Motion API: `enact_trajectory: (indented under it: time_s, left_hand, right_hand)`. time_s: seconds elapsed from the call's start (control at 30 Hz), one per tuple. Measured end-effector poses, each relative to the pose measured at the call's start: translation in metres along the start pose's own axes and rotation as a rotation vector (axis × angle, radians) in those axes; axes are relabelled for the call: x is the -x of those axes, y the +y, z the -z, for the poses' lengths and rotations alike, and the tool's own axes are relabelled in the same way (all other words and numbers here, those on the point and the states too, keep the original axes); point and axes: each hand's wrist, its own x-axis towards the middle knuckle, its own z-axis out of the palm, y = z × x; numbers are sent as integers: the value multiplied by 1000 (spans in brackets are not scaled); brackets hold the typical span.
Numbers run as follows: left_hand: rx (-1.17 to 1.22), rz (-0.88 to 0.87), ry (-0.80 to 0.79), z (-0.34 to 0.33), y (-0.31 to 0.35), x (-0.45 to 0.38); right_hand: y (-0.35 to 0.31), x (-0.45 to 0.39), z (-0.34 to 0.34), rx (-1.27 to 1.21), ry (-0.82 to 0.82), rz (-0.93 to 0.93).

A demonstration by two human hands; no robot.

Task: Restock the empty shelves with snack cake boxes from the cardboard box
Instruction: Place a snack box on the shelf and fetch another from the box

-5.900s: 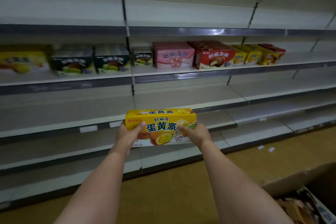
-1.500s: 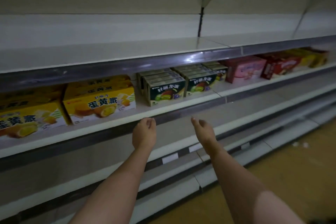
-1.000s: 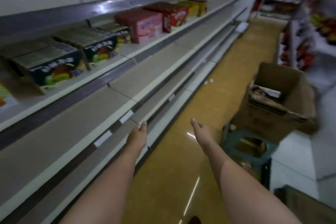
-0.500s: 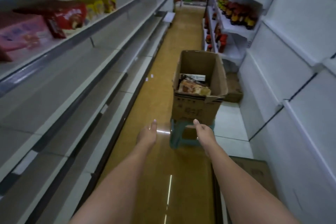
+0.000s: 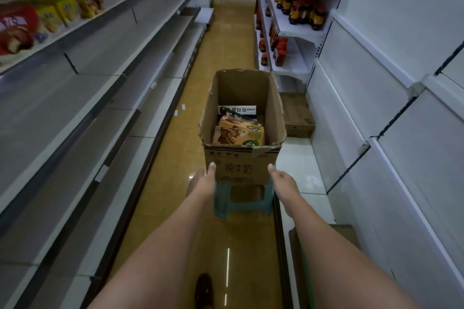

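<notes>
1. My left hand [image 5: 204, 179] and right hand [image 5: 282, 179] reach toward the box [image 5: 241, 165], one near each front corner. Fingers loose and fairly straight, holding nothing; can't tell if the tips touch the cardboard.
2. Snack cartons [image 5: 238, 134] lie low inside the box, at the near end. A deep reach could catch the torn front rim and rip it more.
3. The box sits on a small stool [image 5: 241, 199] and overhangs it. Pressing on the near wall could tip the box or slide it off.
4. Shelves [image 5: 82, 98] on my left are mostly bare; a one-handed carry over could drop a carton.
</notes>
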Motion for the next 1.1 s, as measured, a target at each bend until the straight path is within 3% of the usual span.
enact_trajectory:
  time_s: [0.53, 1.1]
  left_hand:
    - [-52, -49, -42, -1, 103, -193]
    - [-35, 171, -83, -57, 114, -319]
  right_hand:
    - [-113, -171, -27, -33, 41, -75]
    - [-111, -351, -57, 79, -112, -230]
